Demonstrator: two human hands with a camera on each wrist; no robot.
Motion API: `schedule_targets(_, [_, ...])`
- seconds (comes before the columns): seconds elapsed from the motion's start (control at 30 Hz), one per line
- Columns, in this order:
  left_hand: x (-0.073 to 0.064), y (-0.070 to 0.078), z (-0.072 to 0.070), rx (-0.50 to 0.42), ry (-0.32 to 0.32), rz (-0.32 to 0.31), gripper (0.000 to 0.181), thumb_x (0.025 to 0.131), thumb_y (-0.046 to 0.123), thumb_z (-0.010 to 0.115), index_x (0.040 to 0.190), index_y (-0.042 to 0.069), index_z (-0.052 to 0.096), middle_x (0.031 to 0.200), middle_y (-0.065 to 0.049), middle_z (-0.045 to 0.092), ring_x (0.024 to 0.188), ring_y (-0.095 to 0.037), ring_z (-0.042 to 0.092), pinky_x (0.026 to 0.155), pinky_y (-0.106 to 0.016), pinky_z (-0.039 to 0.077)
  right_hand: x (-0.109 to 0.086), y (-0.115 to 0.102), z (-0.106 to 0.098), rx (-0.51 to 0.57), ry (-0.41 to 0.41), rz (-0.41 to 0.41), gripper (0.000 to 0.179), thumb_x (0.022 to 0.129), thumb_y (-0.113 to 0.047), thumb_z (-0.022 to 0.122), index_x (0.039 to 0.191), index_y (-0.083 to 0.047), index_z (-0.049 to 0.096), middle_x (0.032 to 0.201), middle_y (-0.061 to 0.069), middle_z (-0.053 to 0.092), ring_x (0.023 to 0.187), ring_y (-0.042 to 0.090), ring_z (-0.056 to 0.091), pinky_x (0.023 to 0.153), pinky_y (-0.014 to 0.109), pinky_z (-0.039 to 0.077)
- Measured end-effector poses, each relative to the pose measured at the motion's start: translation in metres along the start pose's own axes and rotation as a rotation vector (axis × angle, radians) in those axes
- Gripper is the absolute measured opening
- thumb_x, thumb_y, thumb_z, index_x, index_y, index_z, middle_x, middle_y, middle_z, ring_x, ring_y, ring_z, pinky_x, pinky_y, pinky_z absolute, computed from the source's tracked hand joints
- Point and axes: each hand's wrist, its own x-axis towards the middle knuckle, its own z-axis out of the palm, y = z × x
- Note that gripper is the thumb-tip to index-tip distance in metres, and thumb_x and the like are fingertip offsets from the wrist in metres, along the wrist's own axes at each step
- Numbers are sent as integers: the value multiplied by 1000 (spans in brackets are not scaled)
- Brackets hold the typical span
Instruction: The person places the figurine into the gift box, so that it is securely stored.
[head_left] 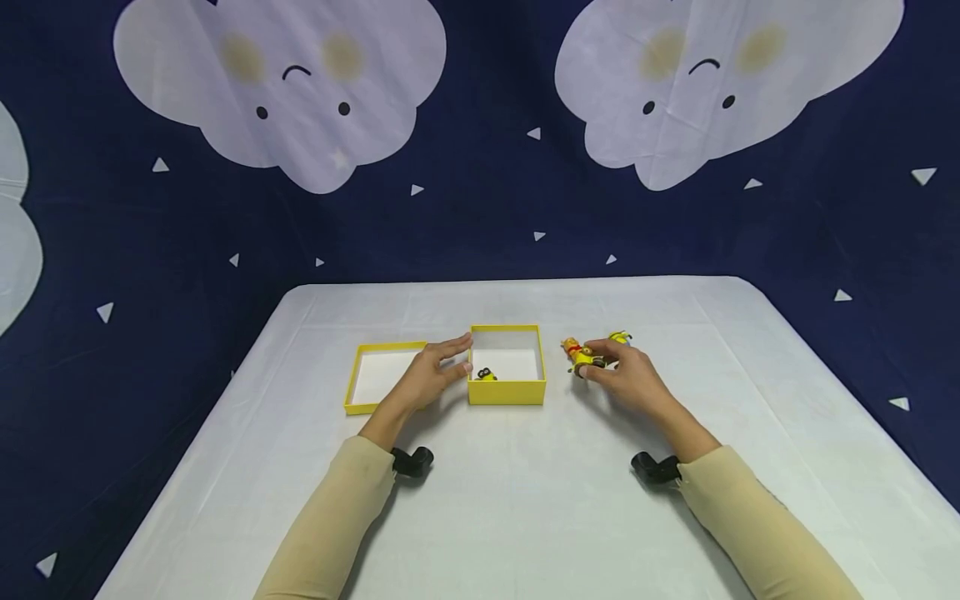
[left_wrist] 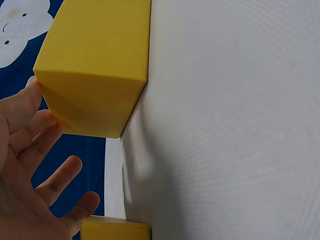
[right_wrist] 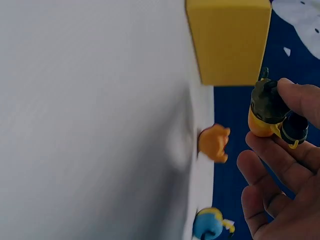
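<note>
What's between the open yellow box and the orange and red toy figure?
In the head view, only bare white tablecloth lies between the yellow box and the toy figure.

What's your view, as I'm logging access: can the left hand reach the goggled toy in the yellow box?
Probably yes: the left hand is beside the yellow box, whose open top leaves the goggled toy uncovered; only its left wall intervenes.

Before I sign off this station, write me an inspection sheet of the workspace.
Surface: white table, creased.
Job's things: open yellow box, goggle-eyed figure inside; shallow yellow-rimmed lid to its left; bear figure and blue-and-yellow figure to its right.
Clutter: nothing seen.
Grippers: left hand touches the box's left side; right hand pinches a yellow-and-black figure.
Cables: nothing seen.
Surroundings: navy backdrop with white clouds.
</note>
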Motion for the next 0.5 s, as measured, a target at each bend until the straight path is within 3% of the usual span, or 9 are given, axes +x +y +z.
schedule_targets(0.23, [0, 0, 0, -7, 0, -12, 51, 92, 22, 61, 139, 11, 46, 151, 0, 38, 143, -30, 27, 121, -49, 12, 2, -15, 3, 58, 24, -64, 51, 83, -36, 71, 128, -15, 57, 123, 9, 65, 107, 30, 58, 82, 39, 48])
schedule_targets(0.5, [0, 0, 0, -10, -3, -16, 51, 92, 22, 60, 139, 10, 46, 151, 1, 38, 144, -31, 26, 122, -48, 8, 7, -28, 10, 149, -3, -72, 54, 82, -33, 72, 130, -14, 55, 122, 9, 65, 104, 26, 58, 81, 33, 47])
